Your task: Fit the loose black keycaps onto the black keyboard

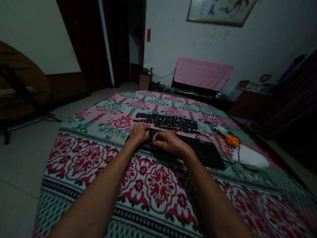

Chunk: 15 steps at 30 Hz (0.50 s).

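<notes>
A black computer keyboard (208,153) lies on the patterned cloth before me, its left part partly covered by my hands. My left hand (139,134) holds the keyboard at its left end, fingers bent over it. Just to the right, my right hand (168,141) is over the keyboard with thumb and fingers pinched together; whatever is between them is too small to make out. Behind the keyboard, loose black keycaps (168,121) are laid out in rows on the cloth. A thin dark cable (238,155) curves past the keyboard's right end.
Right of the keyboard lie an orange bundle (232,140), a tan flat piece (222,144) and a white plastic bag (251,158). The flowered cloth (159,188) covers the broad surface. Beyond its far edge stands a pink-draped object (201,73); a round tabletop (22,82) leans at left.
</notes>
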Tool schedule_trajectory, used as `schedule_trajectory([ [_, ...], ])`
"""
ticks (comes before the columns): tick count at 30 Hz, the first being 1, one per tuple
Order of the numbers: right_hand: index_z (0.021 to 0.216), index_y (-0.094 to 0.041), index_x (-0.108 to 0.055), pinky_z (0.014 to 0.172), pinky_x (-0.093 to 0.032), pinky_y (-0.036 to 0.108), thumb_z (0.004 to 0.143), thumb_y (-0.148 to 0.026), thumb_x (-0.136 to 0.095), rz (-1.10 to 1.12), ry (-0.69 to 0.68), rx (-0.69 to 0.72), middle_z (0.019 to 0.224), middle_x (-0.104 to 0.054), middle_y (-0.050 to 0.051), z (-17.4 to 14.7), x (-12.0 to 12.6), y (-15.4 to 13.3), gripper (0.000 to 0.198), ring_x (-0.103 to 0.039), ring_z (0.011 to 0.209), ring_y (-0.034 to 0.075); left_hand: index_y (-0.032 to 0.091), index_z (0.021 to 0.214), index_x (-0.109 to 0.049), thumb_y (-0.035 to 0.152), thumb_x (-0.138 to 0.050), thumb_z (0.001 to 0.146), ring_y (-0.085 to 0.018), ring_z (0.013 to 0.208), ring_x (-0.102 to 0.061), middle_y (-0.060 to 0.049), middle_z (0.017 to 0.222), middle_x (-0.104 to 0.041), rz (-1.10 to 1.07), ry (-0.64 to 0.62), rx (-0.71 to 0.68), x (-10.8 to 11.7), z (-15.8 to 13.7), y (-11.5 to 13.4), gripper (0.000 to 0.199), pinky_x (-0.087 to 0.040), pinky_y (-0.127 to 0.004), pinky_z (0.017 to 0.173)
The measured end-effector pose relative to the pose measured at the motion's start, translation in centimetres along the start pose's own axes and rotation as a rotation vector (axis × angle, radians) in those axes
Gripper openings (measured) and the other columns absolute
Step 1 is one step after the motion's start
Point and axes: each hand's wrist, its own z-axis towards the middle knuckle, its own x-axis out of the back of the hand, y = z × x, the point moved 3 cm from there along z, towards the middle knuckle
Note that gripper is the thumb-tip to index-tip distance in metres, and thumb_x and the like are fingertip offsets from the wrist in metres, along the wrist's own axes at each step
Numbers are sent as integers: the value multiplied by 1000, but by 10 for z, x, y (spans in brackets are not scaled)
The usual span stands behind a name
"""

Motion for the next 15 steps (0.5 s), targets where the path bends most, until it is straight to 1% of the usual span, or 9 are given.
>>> schedule_trajectory([
  [3,83,-15,-63,55,-34,18,75,-16,-56,-104,-58,-1,66,-59,-3,-1,-1,-12,12,-48,58,8,19,97,-70,23,-48,78,-22,105,-55,-7,107,-66,-4,2,5,0,-1,0,29,-39,-34,98],
  [6,79,-15,-64,55,-32,18,71,-11,-56,-197,-102,4,62,-56,-4,-3,-2,-22,12,-46,56,8,19,96,-70,22,-48,78,-23,105,-55,-7,106,-66,-18,10,10,0,-1,0,29,-40,-35,97],
  [10,80,-14,-65,53,-31,18,72,-12,-56,-205,-59,5,59,-53,-5,-7,1,-23,12,-42,52,7,17,98,-70,22,-48,78,-23,106,-54,-8,107,-66,-29,20,16,-2,0,-1,29,-40,-35,98],
  [15,84,-13,-64,51,-30,18,75,-16,-57,-172,-7,-37,60,-52,-4,-8,4,-18,12,-41,52,7,18,98,-69,25,-48,79,-23,105,-54,-8,105,-66,-18,13,17,-4,1,-2,29,-40,-35,97],
])
